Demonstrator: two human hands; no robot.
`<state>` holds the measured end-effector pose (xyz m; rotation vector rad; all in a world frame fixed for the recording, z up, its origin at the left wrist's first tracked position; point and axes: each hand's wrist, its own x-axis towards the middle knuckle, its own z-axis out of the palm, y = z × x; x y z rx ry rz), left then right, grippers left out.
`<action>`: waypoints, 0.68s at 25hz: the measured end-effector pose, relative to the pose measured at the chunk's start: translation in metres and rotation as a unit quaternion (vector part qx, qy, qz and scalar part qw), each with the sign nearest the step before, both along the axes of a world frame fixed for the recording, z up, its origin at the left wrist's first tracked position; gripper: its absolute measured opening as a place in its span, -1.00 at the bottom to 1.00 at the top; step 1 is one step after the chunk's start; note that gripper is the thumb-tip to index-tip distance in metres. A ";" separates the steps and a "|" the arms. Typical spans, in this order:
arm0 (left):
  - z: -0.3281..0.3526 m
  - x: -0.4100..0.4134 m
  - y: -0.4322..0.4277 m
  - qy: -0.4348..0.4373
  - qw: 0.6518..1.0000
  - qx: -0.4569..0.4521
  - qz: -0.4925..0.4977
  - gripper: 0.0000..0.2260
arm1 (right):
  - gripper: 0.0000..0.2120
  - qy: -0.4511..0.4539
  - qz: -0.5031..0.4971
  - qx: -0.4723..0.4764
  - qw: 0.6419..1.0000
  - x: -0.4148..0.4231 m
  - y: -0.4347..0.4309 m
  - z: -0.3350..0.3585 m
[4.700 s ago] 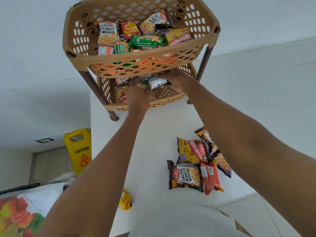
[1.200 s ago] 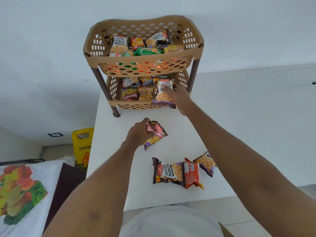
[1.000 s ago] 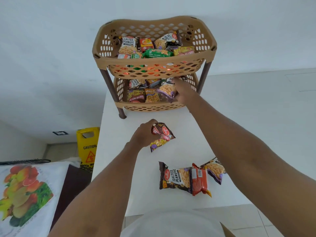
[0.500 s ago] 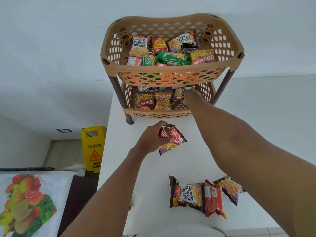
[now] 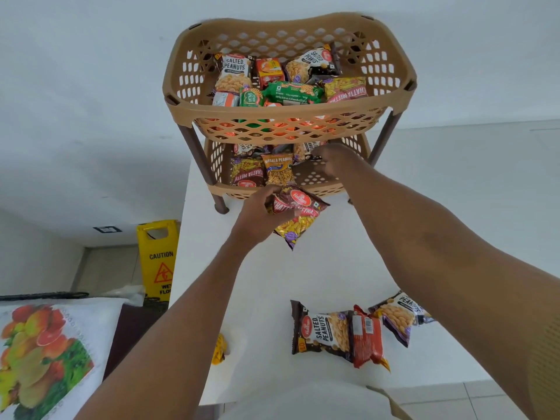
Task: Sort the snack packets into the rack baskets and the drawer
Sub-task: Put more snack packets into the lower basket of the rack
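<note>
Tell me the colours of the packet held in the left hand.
The Khatta Meetha packet is maroon and red above, yellow below; head view shows it.

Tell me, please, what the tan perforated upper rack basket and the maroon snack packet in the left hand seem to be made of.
The tan perforated upper basket looks like moulded plastic, matt: even cut-out holes and a rounded rim. The maroon Khatta Meetha packet gripped by the left hand looks like thin glossy film, perhaps foil-lined: it creases and glints.

Likely a commercial building, given the yellow wet-floor caution sign [image 5: 158,262]
</note>
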<state>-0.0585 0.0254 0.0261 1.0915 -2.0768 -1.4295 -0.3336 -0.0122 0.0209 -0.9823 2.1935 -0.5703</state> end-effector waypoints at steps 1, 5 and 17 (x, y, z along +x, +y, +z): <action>0.004 -0.003 0.003 0.013 1.000 0.008 0.016 -0.54 | -0.57 -0.037 -0.036 -0.014 0.999 0.004 0.006 0.008; 0.017 -0.019 0.017 0.076 0.991 0.075 0.082 -0.60 | -0.58 -0.030 -0.128 -0.070 0.989 0.006 0.023 0.024; 0.042 -0.067 0.027 0.173 0.912 0.286 0.239 -0.80 | -0.61 -0.438 0.039 -0.063 0.896 0.029 0.107 0.054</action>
